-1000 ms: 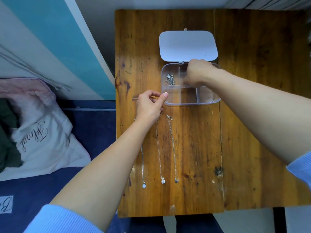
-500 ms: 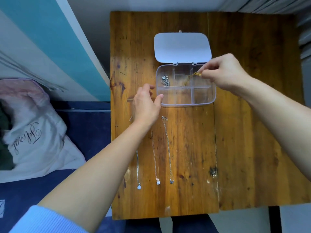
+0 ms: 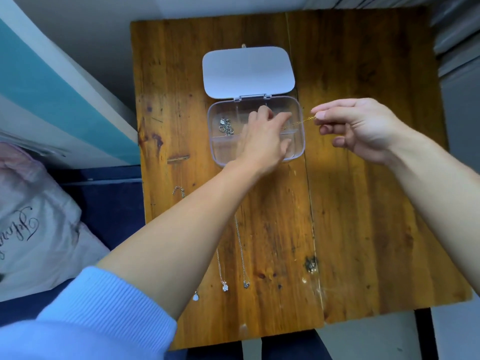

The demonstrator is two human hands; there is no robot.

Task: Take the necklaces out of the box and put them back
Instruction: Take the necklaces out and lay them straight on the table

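Note:
A clear compartment box (image 3: 298,120) lies on the wooden table (image 3: 363,203) with its white lid (image 3: 248,71) flipped open behind it. My right hand (image 3: 358,128) pinches one end of a gold necklace (image 3: 302,121) just right of the box; the chain slants down into the box. My left hand (image 3: 262,141) reaches over the box, fingers at the chain's lower part; whether it grips it is hidden. A silver necklace (image 3: 226,126) is bunched in the box's left compartment. Three thin necklaces (image 3: 241,253) lie stretched out on the table under my left forearm, pendants (image 3: 225,287) toward me.
A bed with dark blue sheet (image 3: 111,211) and a white pillow (image 3: 33,229) lies left of the table. A teal and white wall panel (image 3: 52,81) stands at the upper left. A dark knot (image 3: 311,263) marks the table's middle.
My right hand has pulled the gold necklace out of the box toward the right. My left hand has moved from the table's left side to over the box.

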